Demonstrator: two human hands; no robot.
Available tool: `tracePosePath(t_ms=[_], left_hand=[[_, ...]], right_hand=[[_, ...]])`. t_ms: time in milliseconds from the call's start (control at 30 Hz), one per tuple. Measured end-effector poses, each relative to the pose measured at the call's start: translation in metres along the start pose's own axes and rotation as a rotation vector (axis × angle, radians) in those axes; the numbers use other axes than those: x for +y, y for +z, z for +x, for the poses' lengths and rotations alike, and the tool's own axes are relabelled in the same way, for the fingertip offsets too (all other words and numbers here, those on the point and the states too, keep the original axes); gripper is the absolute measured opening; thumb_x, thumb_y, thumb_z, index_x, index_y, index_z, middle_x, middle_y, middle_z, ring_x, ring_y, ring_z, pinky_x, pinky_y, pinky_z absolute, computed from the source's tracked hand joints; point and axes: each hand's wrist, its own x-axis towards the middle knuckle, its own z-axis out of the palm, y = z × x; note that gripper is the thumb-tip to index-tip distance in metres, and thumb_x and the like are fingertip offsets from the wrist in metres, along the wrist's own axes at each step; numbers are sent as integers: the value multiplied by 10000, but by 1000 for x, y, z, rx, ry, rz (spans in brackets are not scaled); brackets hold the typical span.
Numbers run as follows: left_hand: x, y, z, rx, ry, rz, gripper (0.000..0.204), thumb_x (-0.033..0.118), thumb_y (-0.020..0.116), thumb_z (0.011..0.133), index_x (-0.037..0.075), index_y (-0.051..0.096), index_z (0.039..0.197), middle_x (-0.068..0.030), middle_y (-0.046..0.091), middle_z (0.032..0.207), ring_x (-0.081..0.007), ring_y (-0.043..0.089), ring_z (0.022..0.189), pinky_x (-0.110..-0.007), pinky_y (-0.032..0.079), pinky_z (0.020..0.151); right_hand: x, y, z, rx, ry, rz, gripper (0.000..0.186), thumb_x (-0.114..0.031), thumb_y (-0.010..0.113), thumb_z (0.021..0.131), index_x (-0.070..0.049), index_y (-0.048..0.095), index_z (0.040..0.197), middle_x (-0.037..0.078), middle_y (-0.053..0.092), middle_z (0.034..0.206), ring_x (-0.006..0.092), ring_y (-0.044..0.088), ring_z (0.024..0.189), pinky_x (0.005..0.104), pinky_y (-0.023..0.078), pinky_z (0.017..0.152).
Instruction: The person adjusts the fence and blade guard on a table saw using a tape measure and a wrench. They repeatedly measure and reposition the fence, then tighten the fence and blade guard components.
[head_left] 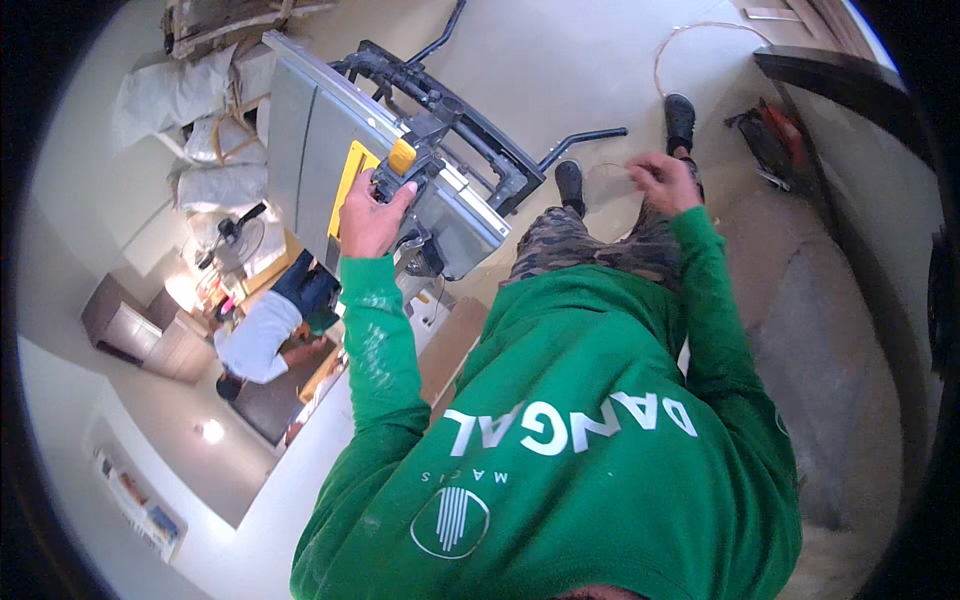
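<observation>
A table saw (pixel 300 170) with a grey top stands tilted on a black folding frame (pixel 470 135) at upper left. Across its edge sits a black fitting (pixel 405 178) with a yellow lever (pixel 402 155), beside a long yellow insert (pixel 350 190). My left hand (pixel 372 218) is closed on the black fitting, thumb and fingers on either side of it. My right hand (pixel 662 183) hangs in the air above my legs, its fingers curled together and slightly blurred. Whatever it may hold is too small to make out.
Wrapped bundles (pixel 215 140) are stacked at the far left. Another person (pixel 262 335) bends over a work area at left. A red and black tool (pixel 775 140) lies on the floor at right, near a dark beam (pixel 825 75). A thin cable (pixel 690 28) loops across the floor.
</observation>
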Motion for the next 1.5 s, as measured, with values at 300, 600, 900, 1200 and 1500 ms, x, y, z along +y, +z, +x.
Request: tracePosePath(t_ms=[300, 600, 900, 1200, 1500], left_hand=[[10, 20, 15, 158, -191, 28, 652, 63, 899, 607, -92, 646, 1188, -161, 735, 944, -210, 704, 831, -318, 557, 761], [3, 15, 23, 116, -201, -163, 668, 2, 893, 572, -98, 665, 1192, -145, 738, 931, -171, 694, 794, -291, 559, 736], [7, 7, 24, 48, -241, -205, 604, -78, 864, 593, -124, 666, 1161, -139, 737, 945, -143, 677, 745, -269, 555, 684], [15, 7, 18, 100, -264, 19, 615, 84, 897, 569, -31, 706, 1143, -115, 739, 858, -140, 671, 706, -296, 546, 697], [21, 2, 15, 111, -298, -58, 490, 151, 773, 663, 82, 691, 1141, -196, 723, 929, -397, 699, 873, -467, 557, 777]], right_hand=[[62, -232, -16, 168, 273, -130, 114, -102, 651, 952, -5, 689, 998, 33, 692, 882, 116, 639, 779, 281, 542, 701], [75, -191, -17, 82, 331, -51, 112, -91, 628, 955, 4, 679, 986, 19, 655, 829, 102, 586, 728, 267, 497, 678], [9, -180, 21, -125, 266, -320, 92, -65, 660, 895, 16, 677, 935, 72, 673, 774, 111, 612, 723, 276, 504, 716], [-137, -37, 132, -467, -224, -223, 187, 11, 626, 934, -3, 675, 1114, 53, 693, 976, 118, 636, 937, 283, 517, 848], [-199, 197, 189, -885, -198, -124, 421, 16, 667, 854, -111, 612, 1251, 168, 655, 1092, 297, 680, 1021, 406, 553, 896]])
